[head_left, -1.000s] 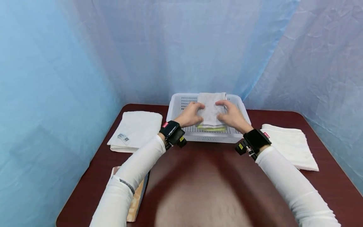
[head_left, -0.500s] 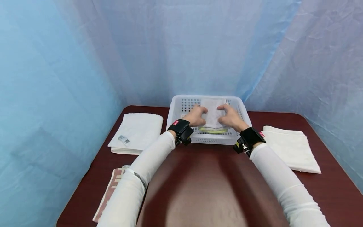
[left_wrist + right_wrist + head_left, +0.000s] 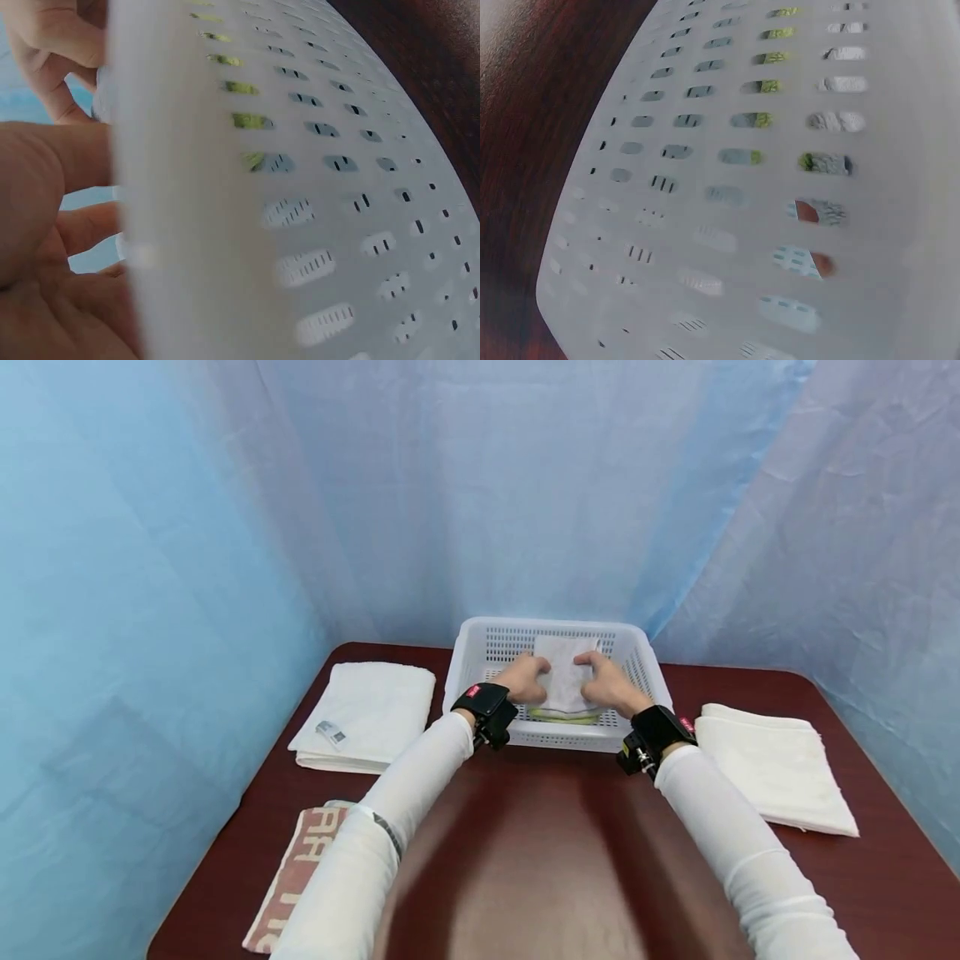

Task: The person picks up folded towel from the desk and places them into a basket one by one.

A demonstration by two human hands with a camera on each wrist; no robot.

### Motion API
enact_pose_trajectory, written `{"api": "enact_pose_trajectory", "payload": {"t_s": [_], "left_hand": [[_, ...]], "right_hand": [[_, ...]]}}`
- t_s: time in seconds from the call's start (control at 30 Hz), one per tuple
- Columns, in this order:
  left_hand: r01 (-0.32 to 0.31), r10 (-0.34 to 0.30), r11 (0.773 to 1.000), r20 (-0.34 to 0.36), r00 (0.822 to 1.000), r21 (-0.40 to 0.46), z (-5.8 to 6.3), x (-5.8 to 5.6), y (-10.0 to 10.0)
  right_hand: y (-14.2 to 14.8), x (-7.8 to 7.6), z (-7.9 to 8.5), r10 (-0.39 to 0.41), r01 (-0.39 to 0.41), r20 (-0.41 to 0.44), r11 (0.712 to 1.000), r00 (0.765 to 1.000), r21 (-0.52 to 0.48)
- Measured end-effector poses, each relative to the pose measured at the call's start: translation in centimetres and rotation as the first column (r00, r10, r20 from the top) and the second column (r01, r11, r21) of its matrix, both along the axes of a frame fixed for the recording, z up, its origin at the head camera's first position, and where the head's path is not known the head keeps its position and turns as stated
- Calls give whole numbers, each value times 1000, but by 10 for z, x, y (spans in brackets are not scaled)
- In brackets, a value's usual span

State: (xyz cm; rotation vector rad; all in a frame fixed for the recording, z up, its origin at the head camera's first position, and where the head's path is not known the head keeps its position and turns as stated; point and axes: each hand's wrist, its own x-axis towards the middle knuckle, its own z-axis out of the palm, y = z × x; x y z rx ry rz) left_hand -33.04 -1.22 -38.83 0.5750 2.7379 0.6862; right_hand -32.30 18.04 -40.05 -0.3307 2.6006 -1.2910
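Note:
A folded greyish-white towel (image 3: pixel 564 677) lies flat inside the white plastic basket (image 3: pixel 480 647), over a yellow-green cloth (image 3: pixel 564 717) whose front edge shows below it. My left hand (image 3: pixel 525 679) grips the towel's left side, thumb nearest me. On the opposite side my right hand (image 3: pixel 612 685) grips it the same way. The left wrist view has the basket's rim (image 3: pixel 180 225) in front of the fingertips, hiding them. In the right wrist view the perforated wall (image 3: pixel 727 180) covers nearly all of the hand; towel and yellow-green cloth show through its slots.
A folded white towel with a label (image 3: pixel 375 706) lies at the left of the dark red table (image 3: pixel 525 860). Nearer, a pink patterned towel (image 3: pixel 296 877) is partly under my left sleeve. Another folded white towel (image 3: pixel 776 768) lies at the right. Blue curtains hang behind.
Both hands have lowered the greyish-white towel into the basket, onto the yellow-green cloth. My left forearm has shifted right, exposing more of the pink towel. The view has tilted slightly.

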Motion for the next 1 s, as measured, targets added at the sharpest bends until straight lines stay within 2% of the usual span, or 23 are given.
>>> {"api": "enact_pose_trajectory", "payload": {"t_s": [0.2, 0.4, 0.67, 0.77, 1.0], "left_hand": [[-13, 13, 1000, 47, 999, 2, -3, 1, 0], [-21, 21, 1000, 79, 997, 9, -11, -2, 4], [29, -27, 999, 59, 998, -37, -17, -1, 2], [39, -36, 999, 73, 997, -36, -21, -4, 2], [60, -53, 996, 114, 992, -63, -17, 6, 2]], "right_hand": [[0, 0, -6, 23, -23, 21, 1000, 1000, 3], [1, 0, -15, -5, 6, -11, 999, 1000, 37], [-4, -2, -27, 25, -22, -52, 998, 998, 57], [-5, -1, -28, 36, -29, -64, 994, 997, 104], [-5, -2, -33, 48, -39, -45, 982, 998, 187]]}}
